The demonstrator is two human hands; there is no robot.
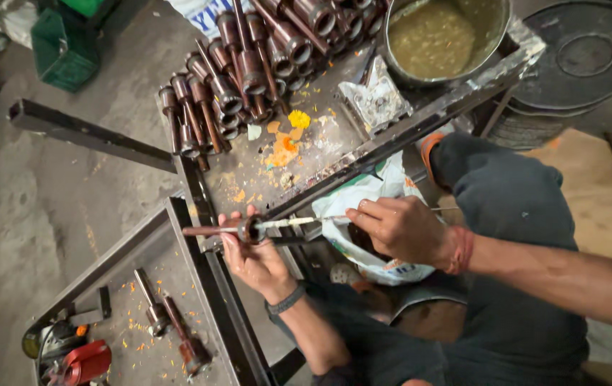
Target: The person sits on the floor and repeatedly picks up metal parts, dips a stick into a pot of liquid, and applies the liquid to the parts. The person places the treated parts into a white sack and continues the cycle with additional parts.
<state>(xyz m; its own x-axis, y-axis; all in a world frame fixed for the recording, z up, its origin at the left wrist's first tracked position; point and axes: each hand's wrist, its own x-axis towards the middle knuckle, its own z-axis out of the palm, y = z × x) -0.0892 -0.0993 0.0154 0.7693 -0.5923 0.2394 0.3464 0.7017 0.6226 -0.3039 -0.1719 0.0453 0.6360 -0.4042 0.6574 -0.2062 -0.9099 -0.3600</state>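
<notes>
My left hand [252, 259] grips a rusty brown metal rod part [209, 231] with a wider collar at its end, held level over the frame of a metal workbench [209, 214]. My right hand [400, 227] holds a thin brush-like stick [299, 221] whose pale tip meets the collar of the part. A red thread band circles my right wrist, a dark band my left. Behind the hands lies a white plastic bag [363, 193].
A pile of several similar brown rod parts [248, 64] lies on the bench top. A metal pot of yellowish-green paste [438, 32] stands at the upper right. Two rod parts [170, 318] lie on the lower shelf by a red tool [84, 361]. A dark round lid [585, 53] sits far right.
</notes>
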